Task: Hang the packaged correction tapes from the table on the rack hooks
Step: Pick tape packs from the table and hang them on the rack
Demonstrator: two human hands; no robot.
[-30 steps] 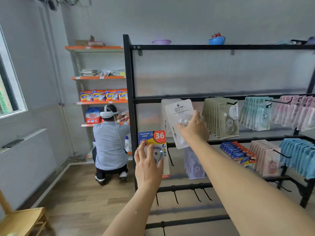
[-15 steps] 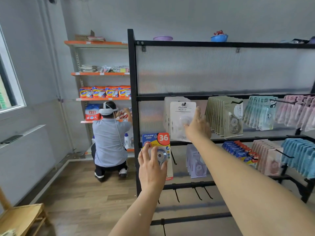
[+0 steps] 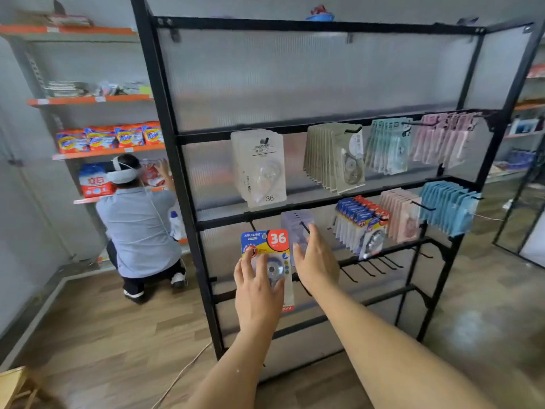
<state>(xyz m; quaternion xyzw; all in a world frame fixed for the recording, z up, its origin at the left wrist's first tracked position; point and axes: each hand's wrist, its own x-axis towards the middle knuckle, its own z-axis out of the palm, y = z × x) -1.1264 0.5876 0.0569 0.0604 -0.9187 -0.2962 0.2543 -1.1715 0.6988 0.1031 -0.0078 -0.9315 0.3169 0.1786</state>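
The left hand [image 3: 256, 290] holds a blue, yellow and red correction tape package [image 3: 267, 255] marked "36" upright in front of the black rack [image 3: 177, 178], at the level of the middle rail. Its grip is closed on the package: fingers spread over the front blister, thumb at the package's left edge. The right hand [image 3: 317, 261] is just to the right of that package, its grip wide, fingers straight and holding nothing; whether it touches the package edge cannot be determined.

A white package stack [image 3: 261, 169] hangs from the upper rail, left of centre. To its right on the same rail hang beige packages [image 3: 336, 157], teal packages [image 3: 387, 149] and pink packages [image 3: 442, 140]. On the middle rail, a pale lilac stack [image 3: 295, 225] hangs directly behind the right hand, followed to the right by blue-and-red packages [image 3: 361, 225], pink packages and light blue packages [image 3: 448, 205]. Bare hooks [image 3: 371, 267] project from the lower rail at right.

At far left, a person in a light blue shirt [image 3: 138, 228] crouches at an orange-edged shelf unit [image 3: 109, 152] carrying detergent bags [image 3: 109, 138]. The floor is wood-pattern.
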